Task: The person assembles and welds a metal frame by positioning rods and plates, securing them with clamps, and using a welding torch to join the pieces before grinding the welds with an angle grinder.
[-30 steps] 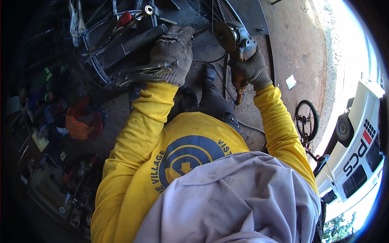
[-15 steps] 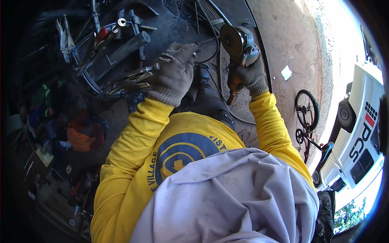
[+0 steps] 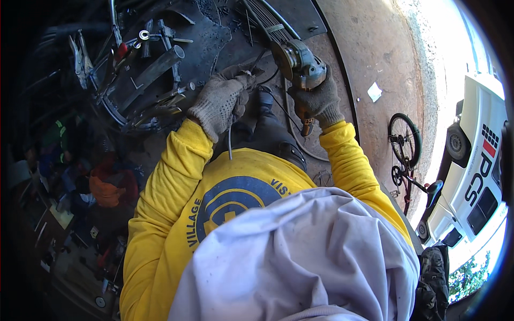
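Note:
In a grey knitted glove, my left hand is closed in front of my chest. A thin grey metal rod sticks out below it toward my shirt; the rest of the rod is hidden by the glove. My right hand, gloved too, is wrapped around the body of an angle grinder. The grinder's disc faces left, up and to the right of my left hand and apart from it. Part of its orange and black body shows below my fingers.
A dark metal table carries clamps, a metal tube and locking pliers at the left. A bundle of rods lies beyond the grinder. Cables run beside my legs. A bicycle and white vehicle stand at right.
Both hands have shifted left, and the grinder's disc has come along with my right hand. The thin rod now shows below my left glove.

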Demonstrator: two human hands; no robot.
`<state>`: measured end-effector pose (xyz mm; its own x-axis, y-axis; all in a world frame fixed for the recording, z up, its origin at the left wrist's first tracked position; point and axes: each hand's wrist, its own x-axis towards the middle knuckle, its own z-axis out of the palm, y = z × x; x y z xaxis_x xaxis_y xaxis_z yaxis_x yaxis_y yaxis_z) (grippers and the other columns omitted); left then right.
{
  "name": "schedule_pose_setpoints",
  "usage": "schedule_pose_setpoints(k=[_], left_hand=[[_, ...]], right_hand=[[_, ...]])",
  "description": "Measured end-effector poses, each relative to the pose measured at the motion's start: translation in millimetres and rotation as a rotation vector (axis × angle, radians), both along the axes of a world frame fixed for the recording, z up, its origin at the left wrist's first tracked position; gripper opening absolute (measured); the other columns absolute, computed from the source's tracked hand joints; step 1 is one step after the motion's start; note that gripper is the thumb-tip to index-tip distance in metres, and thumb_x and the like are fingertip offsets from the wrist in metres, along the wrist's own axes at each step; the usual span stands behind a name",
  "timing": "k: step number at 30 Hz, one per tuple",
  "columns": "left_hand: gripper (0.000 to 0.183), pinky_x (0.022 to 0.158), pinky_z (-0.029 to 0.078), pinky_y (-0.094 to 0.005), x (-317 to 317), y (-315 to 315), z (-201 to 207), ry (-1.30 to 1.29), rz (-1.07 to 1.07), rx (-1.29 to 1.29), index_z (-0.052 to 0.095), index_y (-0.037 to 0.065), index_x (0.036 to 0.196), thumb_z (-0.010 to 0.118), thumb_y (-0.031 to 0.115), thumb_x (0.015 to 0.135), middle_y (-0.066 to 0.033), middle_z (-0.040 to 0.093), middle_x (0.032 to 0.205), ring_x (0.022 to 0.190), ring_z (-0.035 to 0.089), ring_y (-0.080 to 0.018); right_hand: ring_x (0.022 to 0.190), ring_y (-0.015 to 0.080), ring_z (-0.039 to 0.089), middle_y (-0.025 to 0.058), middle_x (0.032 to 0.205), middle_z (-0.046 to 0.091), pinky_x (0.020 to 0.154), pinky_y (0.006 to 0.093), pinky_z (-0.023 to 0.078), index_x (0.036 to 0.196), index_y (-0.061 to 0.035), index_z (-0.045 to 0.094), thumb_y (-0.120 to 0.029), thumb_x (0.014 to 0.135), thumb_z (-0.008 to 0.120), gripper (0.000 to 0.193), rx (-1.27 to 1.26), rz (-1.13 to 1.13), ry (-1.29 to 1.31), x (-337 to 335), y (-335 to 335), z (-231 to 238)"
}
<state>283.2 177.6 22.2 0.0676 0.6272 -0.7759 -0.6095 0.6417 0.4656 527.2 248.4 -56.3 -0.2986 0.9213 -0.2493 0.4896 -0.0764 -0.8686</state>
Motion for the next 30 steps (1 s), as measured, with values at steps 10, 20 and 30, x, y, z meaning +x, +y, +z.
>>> schedule_pose_setpoints(k=[10,20,30], left_hand=[[0.016,0.044,0.040,-0.0212,9,0,-3,0.283,-0.098,-0.033,0.066,0.011,0.112,0.067,0.014,0.096,0.0027,0.060,0.080,0.052,0.050,-0.0047],[0.019,0.043,0.040,-0.0223,7,-3,-8,0.124,-0.009,-0.051,0.062,0.012,0.117,0.060,0.010,0.098,-0.0020,0.064,0.090,0.051,0.048,-0.0062],[0.019,0.044,0.039,-0.0220,6,0,-9,0.025,0.023,-0.074,0.063,0.013,0.117,0.059,0.008,0.099,-0.0038,0.065,0.092,0.051,0.046,-0.0063]], right_hand=[[0.115,0.0392,0.066,0.0233,0.125,0.066,0.097,0.0444,0.053,0.142,-0.0066,0.041,-0.033,0.066,0.089,0.094,0.065,0.045,-0.087,-11,-7,-8],[0.115,0.0392,0.065,0.0237,0.126,0.065,0.097,0.0445,0.053,0.141,-0.0051,0.042,-0.031,0.066,0.088,0.091,-0.048,-0.011,-0.208,-10,-9,0],[0.119,0.0388,0.063,0.0235,0.131,0.062,0.102,0.0423,0.051,0.144,-0.0063,0.038,-0.031,0.067,0.087,0.095,-0.049,0.009,-0.209,-13,-4,10]])
